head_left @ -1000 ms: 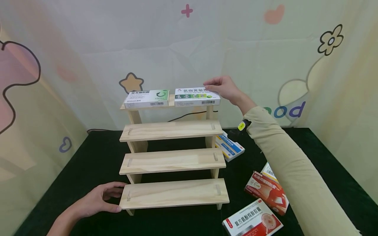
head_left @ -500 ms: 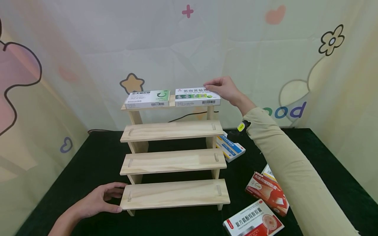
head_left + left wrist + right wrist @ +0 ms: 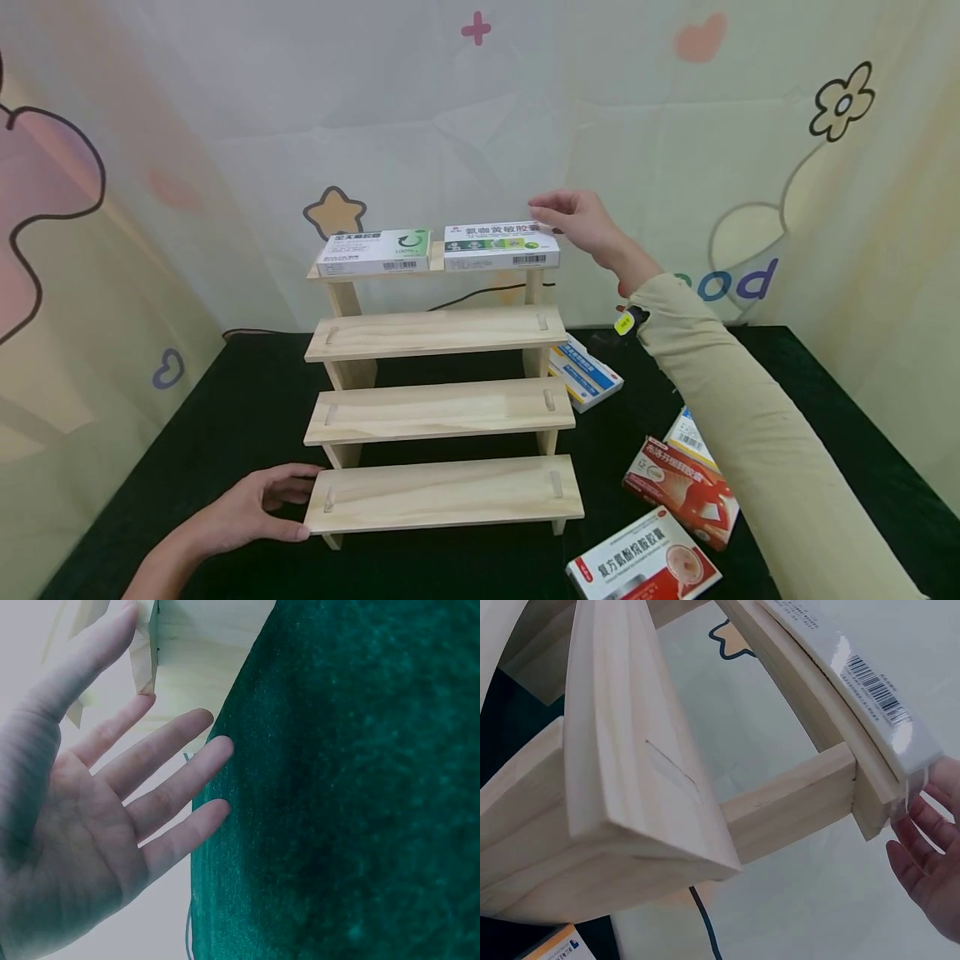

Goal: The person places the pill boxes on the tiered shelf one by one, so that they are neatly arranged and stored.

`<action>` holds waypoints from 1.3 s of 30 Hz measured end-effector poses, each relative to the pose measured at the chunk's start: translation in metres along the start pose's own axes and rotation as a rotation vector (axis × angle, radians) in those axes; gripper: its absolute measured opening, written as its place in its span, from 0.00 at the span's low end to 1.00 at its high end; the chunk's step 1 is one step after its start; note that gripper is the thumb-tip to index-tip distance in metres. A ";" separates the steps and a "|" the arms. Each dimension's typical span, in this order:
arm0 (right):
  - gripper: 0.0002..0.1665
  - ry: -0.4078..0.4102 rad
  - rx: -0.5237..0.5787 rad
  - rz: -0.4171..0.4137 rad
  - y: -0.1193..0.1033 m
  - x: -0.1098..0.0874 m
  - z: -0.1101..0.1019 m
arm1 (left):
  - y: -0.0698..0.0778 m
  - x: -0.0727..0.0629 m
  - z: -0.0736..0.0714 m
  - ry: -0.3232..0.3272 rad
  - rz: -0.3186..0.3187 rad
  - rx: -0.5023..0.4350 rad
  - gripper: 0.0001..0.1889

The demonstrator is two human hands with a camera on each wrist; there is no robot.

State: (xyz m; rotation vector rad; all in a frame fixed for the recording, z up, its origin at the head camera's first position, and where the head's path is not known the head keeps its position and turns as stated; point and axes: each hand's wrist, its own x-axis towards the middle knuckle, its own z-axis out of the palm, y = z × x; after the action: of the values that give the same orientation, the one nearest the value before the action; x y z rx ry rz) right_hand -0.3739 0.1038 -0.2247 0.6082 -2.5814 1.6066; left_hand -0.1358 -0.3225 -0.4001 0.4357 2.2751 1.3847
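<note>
If bumping with loose right hand (image 3: 581, 223) or spread left hand (image 3: 243, 510), could knock the right box (image 3: 495, 243) off the top shelf's (image 3: 437, 258) right edge.

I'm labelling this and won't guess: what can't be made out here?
White-and-yellow box, head view: partly hidden by the red box and the sleeve.
Blue-and-white box, head view: left end hidden by the wooden stand.
Red-and-white box, head view: bottom cut off by the lower edge.
Right hand, right wrist view: cut off by the right edge.
</note>
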 end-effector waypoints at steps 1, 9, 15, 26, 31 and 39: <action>0.23 0.000 0.000 -0.003 0.000 -0.001 -0.002 | 0.000 0.000 0.000 0.000 0.000 0.001 0.32; 0.26 0.010 -0.029 -0.002 -0.001 -0.012 -0.015 | 0.001 0.000 0.000 0.000 0.007 0.010 0.32; 0.27 0.023 -0.067 -0.019 0.003 -0.020 -0.025 | 0.002 0.001 0.000 -0.010 0.011 -0.008 0.32; 0.27 -0.003 -0.138 -0.042 0.018 -0.043 -0.043 | 0.000 0.000 0.001 -0.006 0.010 0.016 0.32; 0.28 -0.014 -0.175 -0.026 0.025 -0.057 -0.051 | 0.001 0.000 0.001 -0.011 0.030 -0.001 0.32; 0.28 -0.055 -0.269 -0.020 0.032 -0.082 -0.063 | 0.002 0.000 0.002 -0.011 0.019 0.008 0.32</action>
State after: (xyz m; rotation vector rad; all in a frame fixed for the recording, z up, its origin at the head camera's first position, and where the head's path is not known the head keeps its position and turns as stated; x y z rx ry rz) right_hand -0.3197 0.1964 -0.2426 0.6596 -2.7537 1.2218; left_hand -0.1349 -0.3202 -0.3987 0.4674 2.2741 1.3788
